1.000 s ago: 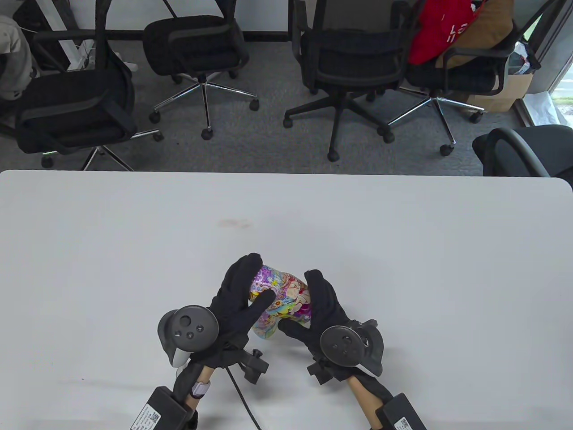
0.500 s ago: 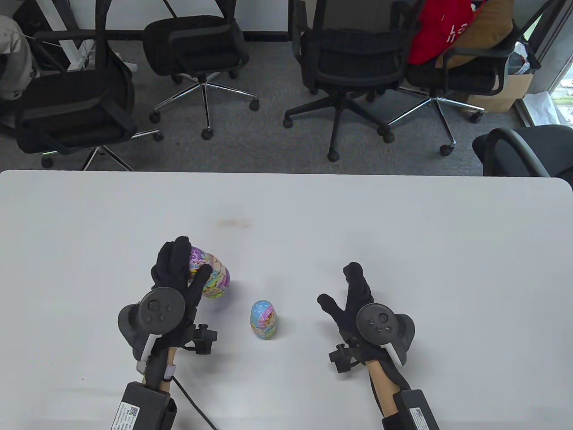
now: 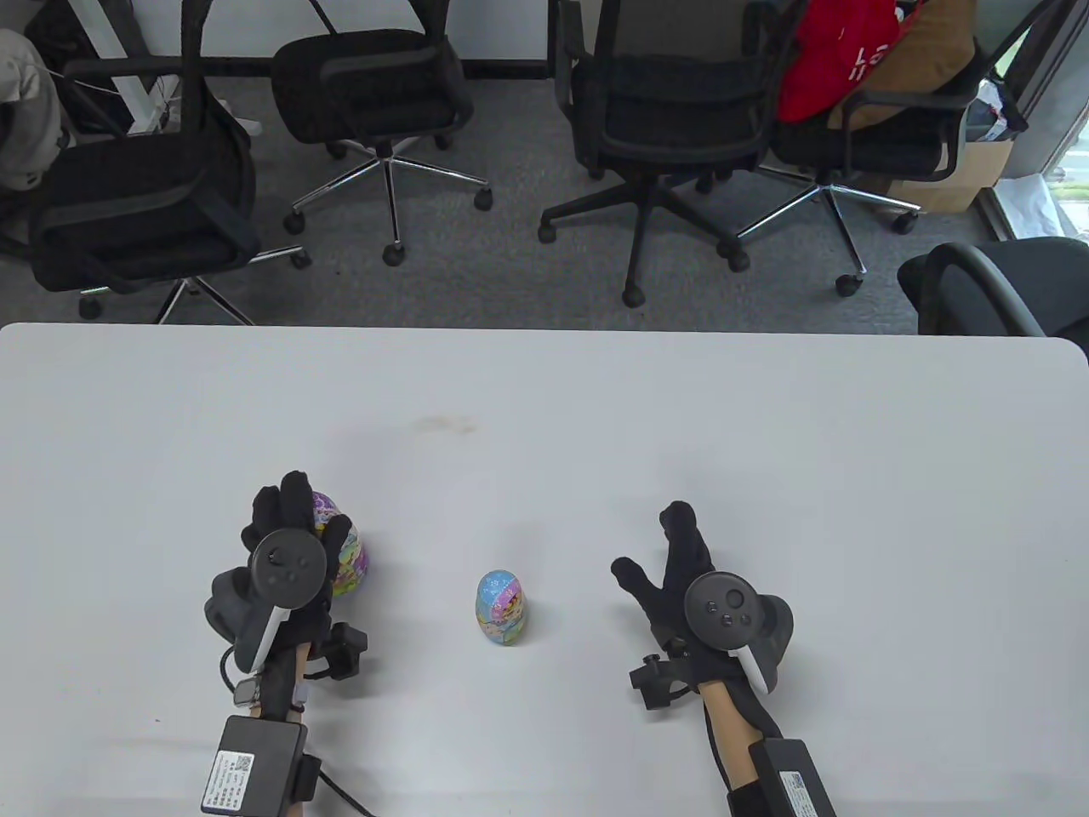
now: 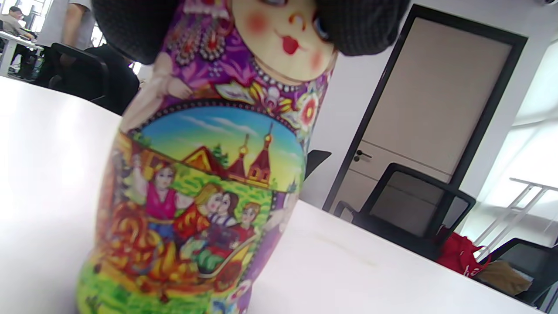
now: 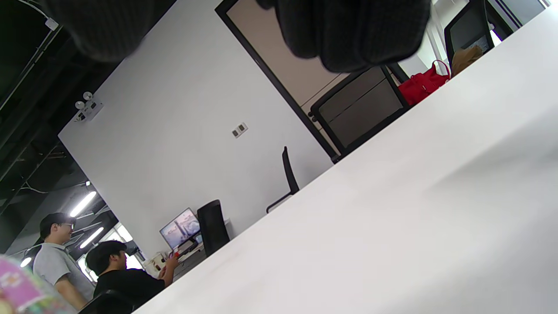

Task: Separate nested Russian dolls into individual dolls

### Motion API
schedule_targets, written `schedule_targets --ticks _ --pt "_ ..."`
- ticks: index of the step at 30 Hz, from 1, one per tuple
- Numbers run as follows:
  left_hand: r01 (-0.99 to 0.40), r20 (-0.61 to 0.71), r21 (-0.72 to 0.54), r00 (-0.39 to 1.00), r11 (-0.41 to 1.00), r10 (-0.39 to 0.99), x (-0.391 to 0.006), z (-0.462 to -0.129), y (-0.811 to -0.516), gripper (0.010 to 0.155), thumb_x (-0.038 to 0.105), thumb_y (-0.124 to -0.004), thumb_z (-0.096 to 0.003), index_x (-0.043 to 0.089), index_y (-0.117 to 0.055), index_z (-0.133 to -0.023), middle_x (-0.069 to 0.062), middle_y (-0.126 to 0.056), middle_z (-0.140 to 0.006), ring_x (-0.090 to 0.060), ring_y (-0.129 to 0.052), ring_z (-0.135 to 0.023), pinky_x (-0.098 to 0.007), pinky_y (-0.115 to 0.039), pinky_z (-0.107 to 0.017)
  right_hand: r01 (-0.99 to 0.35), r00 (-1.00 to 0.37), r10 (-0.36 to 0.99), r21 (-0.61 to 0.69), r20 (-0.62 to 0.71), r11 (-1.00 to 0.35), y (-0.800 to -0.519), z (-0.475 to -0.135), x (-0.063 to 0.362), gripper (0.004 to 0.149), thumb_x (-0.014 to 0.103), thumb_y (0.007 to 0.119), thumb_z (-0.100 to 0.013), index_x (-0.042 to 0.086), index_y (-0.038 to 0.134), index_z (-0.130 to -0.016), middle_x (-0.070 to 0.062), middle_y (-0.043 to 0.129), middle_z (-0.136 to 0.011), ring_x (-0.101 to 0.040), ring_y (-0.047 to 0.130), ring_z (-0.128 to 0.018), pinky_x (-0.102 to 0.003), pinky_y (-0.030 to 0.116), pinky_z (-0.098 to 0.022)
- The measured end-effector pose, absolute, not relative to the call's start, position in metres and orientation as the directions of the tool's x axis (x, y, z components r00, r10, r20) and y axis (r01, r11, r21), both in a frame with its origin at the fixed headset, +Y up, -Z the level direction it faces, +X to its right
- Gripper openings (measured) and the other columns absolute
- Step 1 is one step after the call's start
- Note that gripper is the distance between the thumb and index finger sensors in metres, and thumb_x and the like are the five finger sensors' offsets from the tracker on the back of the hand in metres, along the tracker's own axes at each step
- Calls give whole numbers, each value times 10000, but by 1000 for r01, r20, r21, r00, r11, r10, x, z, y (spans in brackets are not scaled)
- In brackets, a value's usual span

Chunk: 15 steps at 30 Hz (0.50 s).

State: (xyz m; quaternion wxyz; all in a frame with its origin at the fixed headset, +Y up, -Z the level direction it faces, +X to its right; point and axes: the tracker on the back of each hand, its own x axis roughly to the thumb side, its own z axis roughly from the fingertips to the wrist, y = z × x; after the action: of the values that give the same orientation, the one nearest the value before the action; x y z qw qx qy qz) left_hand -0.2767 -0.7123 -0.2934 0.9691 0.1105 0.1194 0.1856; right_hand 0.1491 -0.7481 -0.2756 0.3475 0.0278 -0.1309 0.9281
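Nothing can be read with certainty. White lettering marks the red cloth [image 3: 838,55] on the far right chair [image 3: 885,128], and printed labels (with square codes) sit on both forearm boxes [image 3: 228,779], illegible.

**Camera setup**

Your table view looks steeply down at the worktop [image 3: 595,408] from your side, chairs beyond. Your left wrist view sits low, very close to the large doll [image 4: 205,174]. Your right wrist view is tilted, skimming the worktop. Both wrist views share the door.
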Motion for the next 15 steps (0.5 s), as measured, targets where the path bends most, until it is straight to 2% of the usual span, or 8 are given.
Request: schedule_targets --ticks 8,12,15 --pt "-348 -203 222 897 911 392 -279 -293 -713 766 447 -702 -563 137 -408 -1198 -263 -497 -1198 -501 -663 -1024 -562 -693 -729 -654 -755 641 -223 137 -723 -748 -276 150 928 551 691 -478 20 250 -1097 -237 484 -1097 -450 610 -954 -552 610 -710" --pt "-330 -155 294 909 897 386 -269 -286 -694 788 468 -686 -566 140 -370 -1209 -273 -421 -1218 -531 -549 -1073 -616 -583 -774 -654 -755 641 -217 136 -725 -749 -276 150 927 550 692 -479 20 250 -1097 -238 485 -1096 -449 610 -954 -553 610 -710" --pt "-334 -82 364 918 869 387 -256 -278 -676 786 473 -679 -568 134 -381 -1211 -270 -426 -1220 -536 -534 -1079 -638 -540 -783 -652 -757 639 -213 138 -727 -749 -276 149 926 549 692 -478 21 251 -1097 -237 486 -1096 -450 612 -954 -554 609 -709"
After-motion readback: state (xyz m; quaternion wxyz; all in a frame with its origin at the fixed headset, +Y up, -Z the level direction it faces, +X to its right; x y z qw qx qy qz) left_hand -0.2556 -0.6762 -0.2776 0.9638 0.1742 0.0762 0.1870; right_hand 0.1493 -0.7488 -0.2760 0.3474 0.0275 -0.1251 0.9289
